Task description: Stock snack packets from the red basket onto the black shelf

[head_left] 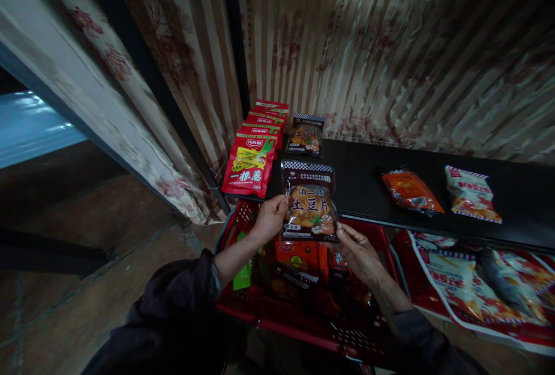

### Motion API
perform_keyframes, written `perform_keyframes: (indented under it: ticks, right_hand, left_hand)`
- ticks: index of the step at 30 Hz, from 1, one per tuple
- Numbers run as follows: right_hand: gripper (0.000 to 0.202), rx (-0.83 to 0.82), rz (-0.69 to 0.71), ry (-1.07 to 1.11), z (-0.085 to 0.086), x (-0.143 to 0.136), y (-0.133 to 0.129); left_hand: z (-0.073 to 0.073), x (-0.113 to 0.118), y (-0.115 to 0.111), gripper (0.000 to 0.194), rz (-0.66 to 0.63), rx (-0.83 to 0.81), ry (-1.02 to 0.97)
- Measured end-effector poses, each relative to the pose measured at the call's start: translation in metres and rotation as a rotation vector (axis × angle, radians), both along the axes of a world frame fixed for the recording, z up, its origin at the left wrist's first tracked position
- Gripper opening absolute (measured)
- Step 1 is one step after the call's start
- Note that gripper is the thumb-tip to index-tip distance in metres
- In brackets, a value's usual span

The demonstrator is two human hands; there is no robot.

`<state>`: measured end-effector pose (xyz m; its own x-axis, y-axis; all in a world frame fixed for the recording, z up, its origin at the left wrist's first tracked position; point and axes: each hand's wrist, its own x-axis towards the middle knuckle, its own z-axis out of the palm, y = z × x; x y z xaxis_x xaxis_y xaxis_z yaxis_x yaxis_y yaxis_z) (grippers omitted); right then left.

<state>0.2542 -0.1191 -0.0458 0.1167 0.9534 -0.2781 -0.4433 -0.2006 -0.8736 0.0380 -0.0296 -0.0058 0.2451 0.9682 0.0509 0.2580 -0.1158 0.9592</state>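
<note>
Tiled floor (130, 271) is showing at the lower left, and dim, patterned curtains are hanging around a black shelf (358, 178). Nearest the wearer, a red basket (303, 329) is sitting below the shelf's front edge, holding orange and dark packets (299, 259) and a bright green item (241, 271). Above the basket, both hands are grasping one dark snack packet (309, 204), printed with Chinese characters: the left hand (271, 218) is pinching its left side, the right hand (358, 248) its lower right corner. To the right, a red and white bag (437, 294) is lying open, with more packets inside. Farther off on the shelf, red packets (251, 161) are overlapping in a row at the left end. Just beside them, a similar dark packet (306, 135) is lying. Well apart to the right, an orange packet (411, 191) and a white and red packet (472, 194) are resting near each other.
</note>
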Motion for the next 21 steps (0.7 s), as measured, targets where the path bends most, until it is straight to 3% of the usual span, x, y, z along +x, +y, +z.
perform_keyframes:
  ticks: [10,21]
  right_hand:
    - [0.040,-0.069,-0.133,-0.016,0.006,-0.001,0.007]
    - [0.034,0.035,-0.167,-0.045,0.007,-0.006,0.002]
  left_hand:
    - [-0.010,0.005,-0.009,0.026,-0.103,0.035,0.005]
    - [-0.011,0.008,-0.012,0.026,-0.024,-0.006,-0.028]
